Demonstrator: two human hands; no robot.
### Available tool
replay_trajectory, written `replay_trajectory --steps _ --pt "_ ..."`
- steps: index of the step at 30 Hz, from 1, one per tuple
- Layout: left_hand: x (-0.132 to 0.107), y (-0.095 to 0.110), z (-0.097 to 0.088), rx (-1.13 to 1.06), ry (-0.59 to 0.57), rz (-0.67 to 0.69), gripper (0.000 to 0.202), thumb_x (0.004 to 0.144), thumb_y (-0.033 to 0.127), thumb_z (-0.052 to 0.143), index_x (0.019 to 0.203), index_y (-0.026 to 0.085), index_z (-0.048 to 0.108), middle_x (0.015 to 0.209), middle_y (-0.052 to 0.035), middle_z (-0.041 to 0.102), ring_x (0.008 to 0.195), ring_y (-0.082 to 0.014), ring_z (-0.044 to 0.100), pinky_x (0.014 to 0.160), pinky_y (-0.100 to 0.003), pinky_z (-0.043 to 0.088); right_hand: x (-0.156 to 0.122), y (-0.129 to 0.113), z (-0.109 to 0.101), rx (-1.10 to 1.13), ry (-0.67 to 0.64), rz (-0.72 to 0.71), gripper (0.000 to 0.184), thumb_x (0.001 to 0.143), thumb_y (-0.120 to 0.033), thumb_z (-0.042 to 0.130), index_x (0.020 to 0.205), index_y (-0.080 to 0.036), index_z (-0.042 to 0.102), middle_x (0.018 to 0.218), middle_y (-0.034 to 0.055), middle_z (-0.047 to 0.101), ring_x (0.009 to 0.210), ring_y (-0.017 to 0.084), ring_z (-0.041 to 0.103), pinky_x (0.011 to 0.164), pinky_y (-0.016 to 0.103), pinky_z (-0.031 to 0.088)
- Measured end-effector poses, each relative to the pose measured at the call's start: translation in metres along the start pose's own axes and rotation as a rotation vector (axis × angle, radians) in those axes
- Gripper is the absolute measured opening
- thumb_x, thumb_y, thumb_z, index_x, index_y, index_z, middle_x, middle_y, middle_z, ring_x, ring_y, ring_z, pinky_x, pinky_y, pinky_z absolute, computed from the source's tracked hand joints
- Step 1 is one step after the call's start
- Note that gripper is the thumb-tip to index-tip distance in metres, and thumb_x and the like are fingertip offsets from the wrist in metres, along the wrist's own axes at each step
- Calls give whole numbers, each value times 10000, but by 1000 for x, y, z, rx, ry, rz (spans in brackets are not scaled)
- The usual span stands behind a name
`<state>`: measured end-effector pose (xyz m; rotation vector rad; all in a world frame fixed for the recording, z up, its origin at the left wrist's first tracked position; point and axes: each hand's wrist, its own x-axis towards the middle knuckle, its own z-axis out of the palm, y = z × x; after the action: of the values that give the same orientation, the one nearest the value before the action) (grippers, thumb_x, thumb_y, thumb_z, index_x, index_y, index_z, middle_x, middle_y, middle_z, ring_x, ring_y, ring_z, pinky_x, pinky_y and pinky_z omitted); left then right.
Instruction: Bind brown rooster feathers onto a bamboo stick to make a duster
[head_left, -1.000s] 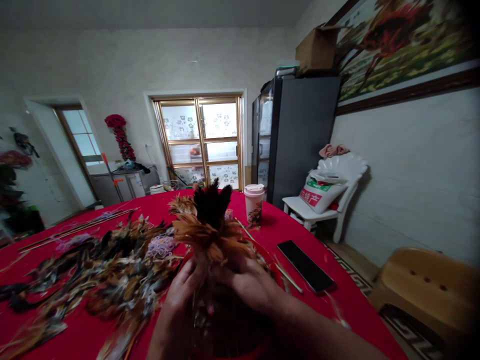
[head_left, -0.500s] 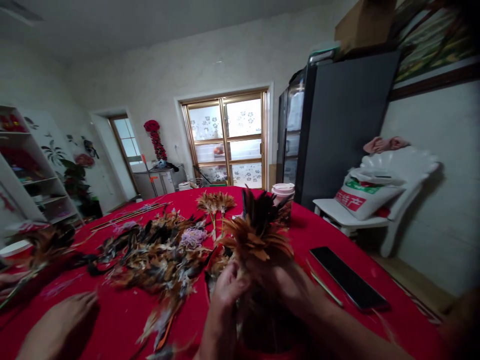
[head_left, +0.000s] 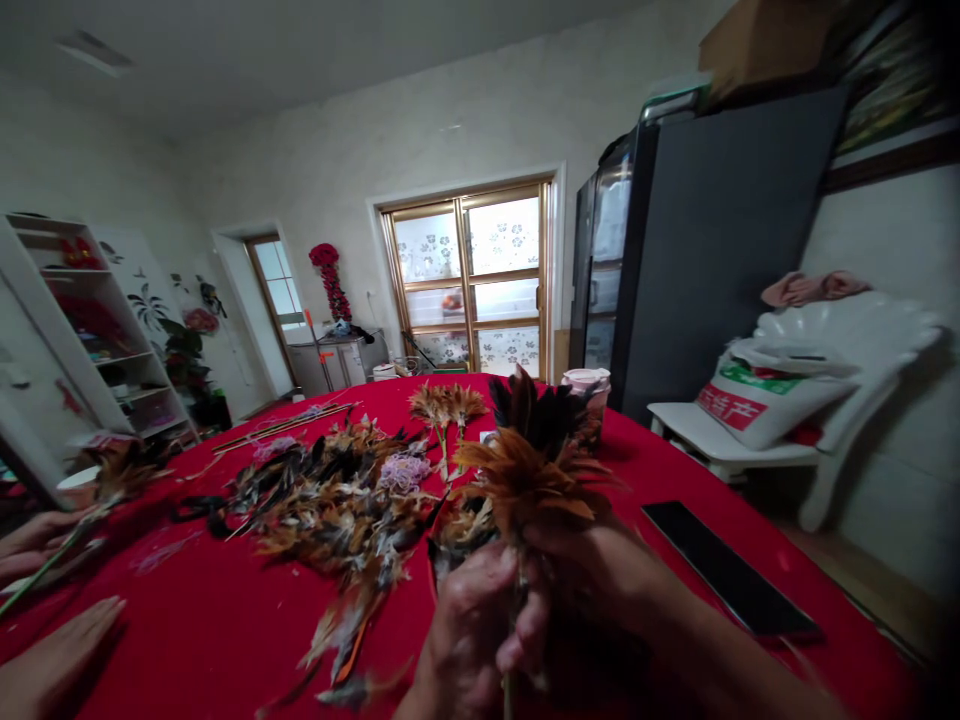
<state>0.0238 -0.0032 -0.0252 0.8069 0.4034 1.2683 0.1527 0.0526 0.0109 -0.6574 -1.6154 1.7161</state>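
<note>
A bundle of brown and black feathers point(head_left: 536, 460) on a thin stick stands upright between my hands. My left hand point(head_left: 484, 610) is closed with its fingers curled round the stick below the feathers. Just under the feather bases, my right hand point(head_left: 581, 550) grips the bundle from the right; its fingers are partly hidden. Behind my left hand a container of loose feathers point(head_left: 461, 525) shows in part. To the left, a large heap of brown, black and grey feathers point(head_left: 345, 510) lies on the red tablecloth point(head_left: 225, 610).
Beyond the heap are a tangle of purple string point(head_left: 405, 472), two finished-looking feather bunches point(head_left: 448, 405) and thin sticks point(head_left: 281, 428). A phone point(head_left: 727, 565) lies at right, near a lidded cup point(head_left: 592, 385). Another person's hands point(head_left: 60, 640) are at far left, one holding a feathered stick point(head_left: 56, 555).
The view has turned slightly left. My left hand's fingers now show wrapped round the stick, with the bundle still between both hands. The other person's near hand has drawn back left.
</note>
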Motion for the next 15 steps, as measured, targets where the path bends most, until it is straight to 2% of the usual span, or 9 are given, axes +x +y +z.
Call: replay_trajectory --steps 3,9,12,15 --pt "-3 1 2 -31 13 -24 169 791 307 523 733 149 540 475 51 436 278 -11 199 297 -145 189 -1 -2 1 19 -26 55 310 725 -423 624 669 -119 644 587 56 617 556 184 591 577 305 467" --pt "-1 4 5 7 21 -2 265 801 378 490 699 141 555 417 47 420 264 -25 232 305 -161 228 -3 -3 0 72 -45 86 298 710 -421 633 670 -126 633 526 33 601 515 174 585 588 300 475" --pt "0 6 6 54 57 -19 254 770 397 517 711 152 540 421 51 434 253 -24 220 290 -166 204 -1 -2 -2 59 -83 95 329 731 -440 597 642 -125 628 544 46 603 524 173 579 577 295 466" --pt "-4 7 7 74 98 -60 252 756 408 536 708 162 516 434 62 430 253 -14 188 287 -164 161 -2 -5 0 -3 16 65 272 695 -392 627 653 -123 621 610 52 614 558 164 562 555 272 439"
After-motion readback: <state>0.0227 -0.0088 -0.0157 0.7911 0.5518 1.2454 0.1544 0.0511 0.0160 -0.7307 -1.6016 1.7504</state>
